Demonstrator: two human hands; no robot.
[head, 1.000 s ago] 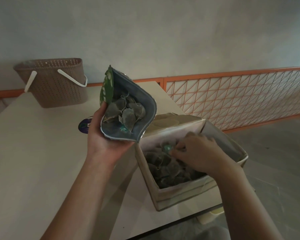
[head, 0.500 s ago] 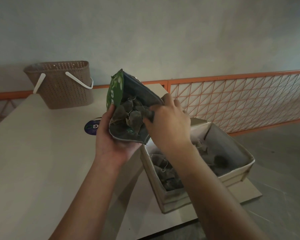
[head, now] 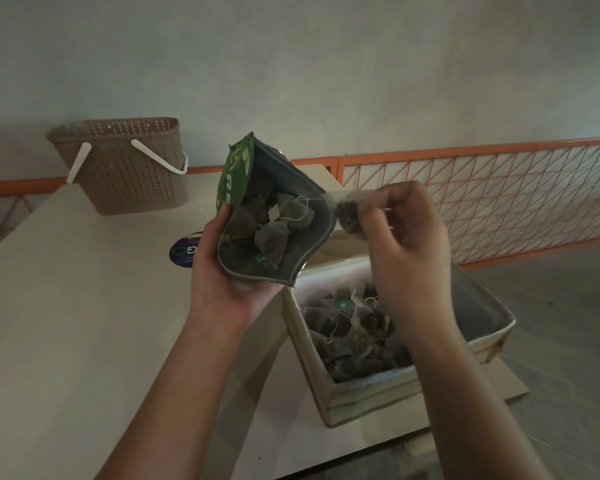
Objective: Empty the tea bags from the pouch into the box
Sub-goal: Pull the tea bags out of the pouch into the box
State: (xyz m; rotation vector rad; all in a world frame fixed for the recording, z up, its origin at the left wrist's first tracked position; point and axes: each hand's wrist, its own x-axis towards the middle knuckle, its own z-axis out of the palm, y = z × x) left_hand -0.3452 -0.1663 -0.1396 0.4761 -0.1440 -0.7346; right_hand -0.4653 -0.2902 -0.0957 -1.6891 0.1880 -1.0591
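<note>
Head view: a person at a table (head: 66, 323), both hands raised over its right end.
Left hand (head: 222, 268): wrapped around the lower part of the pouch (head: 274, 216), palm under it, thumb on the green front; a closed grip holding it tilted with the mouth facing the camera.
Pouch: wide open, just left of the right hand, above the box's far left corner.
Right hand (head: 406, 237): fingers pinched shut on a tea bag (head: 349, 216), just outside the pouch's right edge; a thin string seems to run from it back into the pouch.
Held bag: in the air, above the far end of the box, not yet released.
Box (head: 361, 393): below and in front of the right hand, open at the top, near the table's right edge, resting on what looks like a flat cardboard sheet.
Bags in box (head: 354, 327): a loose heap covers the near left part; the far right part is hidden by the right forearm or too dark to read.
Bags in pouch (head: 271, 223): several visible, perhaps half a dozen or more, tangled with strings and tags.
Progress: well under way by the look of the heap, but not finished.
Left to do: drop the held bag, then clear the rest from the pouch.
Basket (head: 125, 164): far beyond the left hand, untouched.
Sticker (head: 184, 252): round, on the table just left of the left hand.
</note>
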